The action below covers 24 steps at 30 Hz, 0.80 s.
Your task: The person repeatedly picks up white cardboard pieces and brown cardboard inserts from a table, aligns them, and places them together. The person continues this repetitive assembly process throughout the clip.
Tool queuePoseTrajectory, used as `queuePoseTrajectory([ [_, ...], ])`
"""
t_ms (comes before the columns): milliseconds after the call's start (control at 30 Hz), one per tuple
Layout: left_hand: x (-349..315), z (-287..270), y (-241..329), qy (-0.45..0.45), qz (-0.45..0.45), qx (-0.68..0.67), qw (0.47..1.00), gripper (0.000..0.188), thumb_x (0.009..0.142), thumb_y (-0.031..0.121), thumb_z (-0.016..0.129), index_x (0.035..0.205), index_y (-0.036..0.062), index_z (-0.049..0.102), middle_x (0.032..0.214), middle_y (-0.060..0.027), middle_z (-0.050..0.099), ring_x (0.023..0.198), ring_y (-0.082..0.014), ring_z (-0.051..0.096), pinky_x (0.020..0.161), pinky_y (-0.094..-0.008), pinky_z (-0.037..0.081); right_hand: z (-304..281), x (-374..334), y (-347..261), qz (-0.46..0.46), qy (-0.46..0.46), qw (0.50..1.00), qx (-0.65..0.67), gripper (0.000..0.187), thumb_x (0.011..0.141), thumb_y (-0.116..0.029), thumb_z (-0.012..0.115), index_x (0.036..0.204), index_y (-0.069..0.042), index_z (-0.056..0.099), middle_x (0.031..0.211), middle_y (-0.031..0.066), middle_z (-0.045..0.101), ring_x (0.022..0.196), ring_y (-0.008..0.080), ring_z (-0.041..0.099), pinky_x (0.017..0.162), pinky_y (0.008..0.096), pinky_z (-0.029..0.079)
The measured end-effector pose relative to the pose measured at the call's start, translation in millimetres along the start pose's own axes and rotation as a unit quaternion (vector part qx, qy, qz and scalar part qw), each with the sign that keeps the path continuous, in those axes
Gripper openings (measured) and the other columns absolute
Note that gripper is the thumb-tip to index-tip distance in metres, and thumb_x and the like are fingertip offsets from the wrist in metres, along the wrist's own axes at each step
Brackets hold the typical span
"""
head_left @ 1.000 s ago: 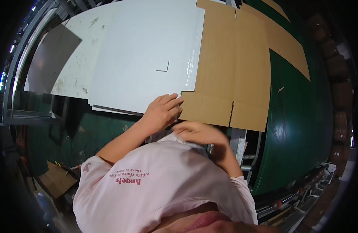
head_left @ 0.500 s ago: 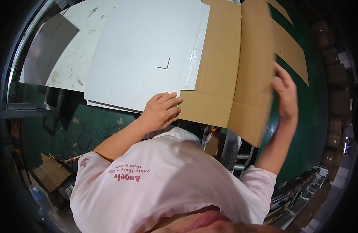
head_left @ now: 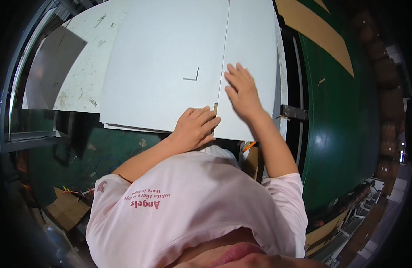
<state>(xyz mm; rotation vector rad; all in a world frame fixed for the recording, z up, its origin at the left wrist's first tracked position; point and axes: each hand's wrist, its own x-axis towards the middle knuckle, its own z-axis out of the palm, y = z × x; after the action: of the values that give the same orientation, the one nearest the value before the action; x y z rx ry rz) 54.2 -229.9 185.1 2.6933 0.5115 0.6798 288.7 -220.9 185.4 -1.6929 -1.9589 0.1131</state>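
Note:
A large white cardboard carton (head_left: 157,53) lies flat in front of me, with a small dark corner mark printed on it. Its right-hand panel (head_left: 248,40) is folded over with the white side up, meeting the rest along a long seam. My left hand (head_left: 195,128) lies at the near edge by the seam's notch, fingers laid on the cardboard, gripping nothing. Over the folded panel, my right hand (head_left: 244,91) is open, fingers apart and pointing away from me, touching or just above the surface close to the seam.
A stained white tabletop (head_left: 96,40) extends to the left beneath the carton. On the right, a dark gap with a black bracket (head_left: 294,112) separates the table from a green surface (head_left: 340,138), where brown cardboard (head_left: 317,31) lies. A torn cardboard box (head_left: 67,207) sits low at left.
The brown panel at the right has swung over to the left and now lies flat, white side up. My right hand moved left with it and opened. My left hand stayed near the seam.

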Motion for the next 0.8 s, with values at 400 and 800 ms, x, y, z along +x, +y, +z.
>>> queuePoseTrajectory([
  [400, 57, 1, -36, -0.093, 0.293, -0.077, 0.948, 0.02, 0.065, 0.022, 0.066, 0.072, 0.0061, 0.055, 0.081, -0.0071, 0.049, 0.082, -0.0226, 0.048, 0.073, -0.0342, 0.038, -62, 79, 108, 0.457, 0.16, 0.834, 0.265, 0.058, 0.086, -0.029, 0.066, 0.128, 0.009, 0.051, 0.123, 0.0217, 0.059, 0.109, 0.029, 0.06, 0.091, 0.0366, 0.048],
  [800, 68, 36, -54, -0.035, 0.281, -0.199, 0.938, 0.011, 0.063, 0.013, 0.059, 0.07, 0.0076, 0.052, 0.075, -0.0066, 0.046, 0.076, -0.0208, 0.046, 0.072, -0.0351, 0.035, -24, 124, 117, 0.491, 0.157, 0.857, 0.014, 0.055, 0.097, -0.044, 0.039, 0.118, 0.002, 0.061, 0.115, 0.0239, 0.063, 0.11, 0.0361, 0.058, 0.094, 0.0441, 0.043],
])
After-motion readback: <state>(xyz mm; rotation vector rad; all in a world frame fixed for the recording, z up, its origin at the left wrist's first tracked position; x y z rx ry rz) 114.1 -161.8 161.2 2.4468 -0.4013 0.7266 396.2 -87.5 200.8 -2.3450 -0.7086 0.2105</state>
